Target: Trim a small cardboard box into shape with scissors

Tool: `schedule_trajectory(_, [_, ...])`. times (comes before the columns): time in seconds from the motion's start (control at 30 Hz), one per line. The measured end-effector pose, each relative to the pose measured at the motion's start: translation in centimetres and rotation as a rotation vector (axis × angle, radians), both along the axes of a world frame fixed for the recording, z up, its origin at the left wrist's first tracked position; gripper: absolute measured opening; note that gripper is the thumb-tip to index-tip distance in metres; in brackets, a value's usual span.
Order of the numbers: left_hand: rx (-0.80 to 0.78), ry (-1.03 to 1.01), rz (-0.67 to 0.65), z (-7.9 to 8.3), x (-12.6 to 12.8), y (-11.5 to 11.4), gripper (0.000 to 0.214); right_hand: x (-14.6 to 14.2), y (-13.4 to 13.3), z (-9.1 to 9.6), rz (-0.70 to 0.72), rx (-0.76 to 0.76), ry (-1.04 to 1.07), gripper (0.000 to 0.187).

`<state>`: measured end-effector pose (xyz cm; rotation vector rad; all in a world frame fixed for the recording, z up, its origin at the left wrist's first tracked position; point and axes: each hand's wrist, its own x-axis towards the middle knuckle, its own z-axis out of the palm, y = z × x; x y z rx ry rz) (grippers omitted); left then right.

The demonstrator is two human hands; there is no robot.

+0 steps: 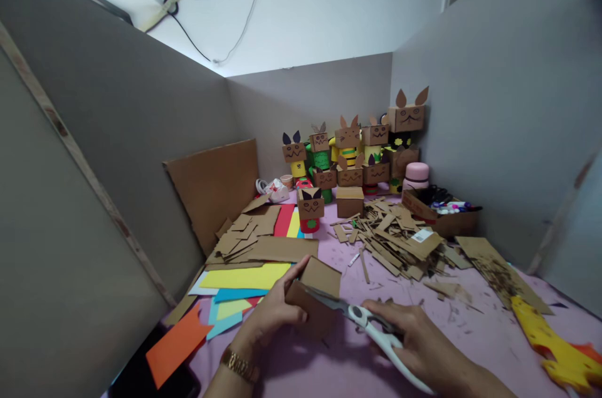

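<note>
My left hand (pixel 268 318) grips a small folded cardboard box piece (pixel 316 298) just above the pink table (pixel 470 335). My right hand (pixel 423 341) is closed around the white handles of a pair of scissors (pixel 364 318). The scissor blades point left and touch the cardboard piece. A gold bracelet sits on my left wrist.
Coloured paper sheets (pixel 244 282) and flat cardboard (pixel 277 247) lie to the left. A heap of cardboard scraps (pixel 395 238) is in the middle. Cardboard box figures (pixel 350 157) stand at the back, with a box of markers (pixel 444 213) on the right. Grey partition walls surround the table.
</note>
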<state>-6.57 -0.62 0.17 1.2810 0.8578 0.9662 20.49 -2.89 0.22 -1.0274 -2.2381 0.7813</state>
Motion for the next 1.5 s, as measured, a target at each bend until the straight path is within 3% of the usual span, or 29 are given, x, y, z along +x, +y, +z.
schedule_trajectory(0.23, [0.021,0.076,0.038,-0.1,0.1,0.1,0.103,0.2,0.0,-0.7,-0.034,0.054,-0.095,0.037])
schedule_trajectory(0.6, [-0.005,0.18,0.025,1.0,1.3,-0.7,0.101,0.1,-0.5,-0.4,-0.05,0.134,-0.224,0.048])
schedule_trajectory(0.73, [-0.038,0.211,0.018,1.4,1.5,-0.9,0.102,0.2,-0.7,-0.4,-0.017,0.149,-0.22,0.043])
schedule_trajectory(0.9, [-0.01,0.139,0.024,0.6,1.3,-0.5,0.101,0.3,-0.6,-1.1,-0.03,0.184,-0.156,0.04])
schedule_trajectory(1.07, [-0.032,0.016,-0.006,0.1,1.4,-0.3,0.1,0.2,-0.6,-0.9,-0.025,0.141,-0.118,0.032])
schedule_trajectory(1.5, [-0.028,0.018,0.004,0.4,1.5,-0.6,0.099,0.2,-0.8,-0.3,-0.004,0.101,-0.078,0.02])
